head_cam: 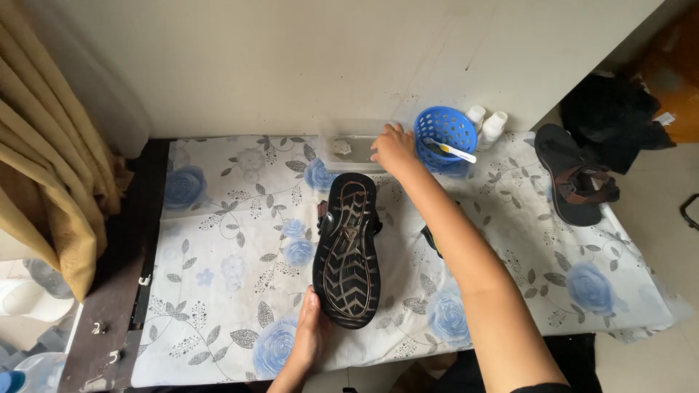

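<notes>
My left hand [312, 331] grips the heel end of a black sandal [348, 247], held sole-up over the table so its tread pattern shows. My right hand [394, 149] reaches across to the back of the table and rests its fingers on the rim of a clear plastic container [348, 149] that holds a little water. What the fingers grip there, if anything, I cannot make out. A second dark sandal [575, 178] with brown straps lies strap-up at the table's right end.
A floral blue-and-white cloth [218, 240] covers the table. A blue plastic basket [445, 131] with a toothbrush [453, 151] stands by the wall, two small white bottles [486, 124] beside it. A beige curtain [44, 175] hangs at left. Dark clothing [611, 116] lies at right.
</notes>
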